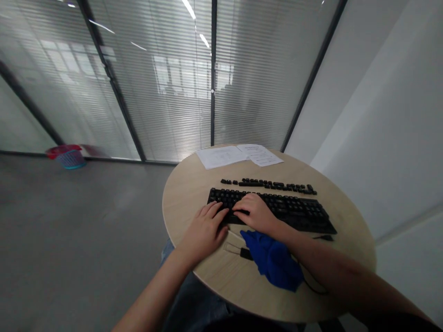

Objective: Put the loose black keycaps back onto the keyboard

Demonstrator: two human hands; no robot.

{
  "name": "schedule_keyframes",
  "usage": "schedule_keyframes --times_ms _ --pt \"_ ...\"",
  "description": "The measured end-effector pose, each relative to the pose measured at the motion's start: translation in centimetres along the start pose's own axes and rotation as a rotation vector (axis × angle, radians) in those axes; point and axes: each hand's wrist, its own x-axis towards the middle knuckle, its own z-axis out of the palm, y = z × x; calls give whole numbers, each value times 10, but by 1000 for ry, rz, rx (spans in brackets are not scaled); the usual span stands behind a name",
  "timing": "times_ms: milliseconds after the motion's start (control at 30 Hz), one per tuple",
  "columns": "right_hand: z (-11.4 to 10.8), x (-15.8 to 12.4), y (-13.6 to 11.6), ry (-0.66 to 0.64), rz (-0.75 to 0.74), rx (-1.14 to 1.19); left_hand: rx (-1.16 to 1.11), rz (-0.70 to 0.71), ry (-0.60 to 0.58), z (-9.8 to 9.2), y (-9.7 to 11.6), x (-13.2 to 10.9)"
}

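A black keyboard (294,210) lies on the round wooden table (194,189). My left hand (207,230) rests at its left end, fingers outstretched and fingertips on the edge and nearest keys. Over the left part of the keys, my right hand (256,212) has its thumb and fingers bent close together; anything between the fingertips is hidden. Loose black keycaps (277,185) are lined up in rows behind the keyboard. In front of it lies a wire keycap puller (245,253) with a black handle, partly beside a crumpled blue cloth (273,260) under my right forearm.
Two printed sheets, a left paper (221,157) and a right paper (260,154), lie at the table's far side. A small dark object (324,238) sits near the keyboard's right front. A red and blue basket (71,157) stands on the floor by the glass partition (180,115).
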Motion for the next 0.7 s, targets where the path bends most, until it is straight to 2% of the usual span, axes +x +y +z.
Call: schedule_keyframes --times_ms 433,700 --pt "-2 0 -1 -10 5 16 -41 -14 4 4 -5 0" --pt "-1 1 4 40 14 45 -28 -16 -1 5 -5 0"
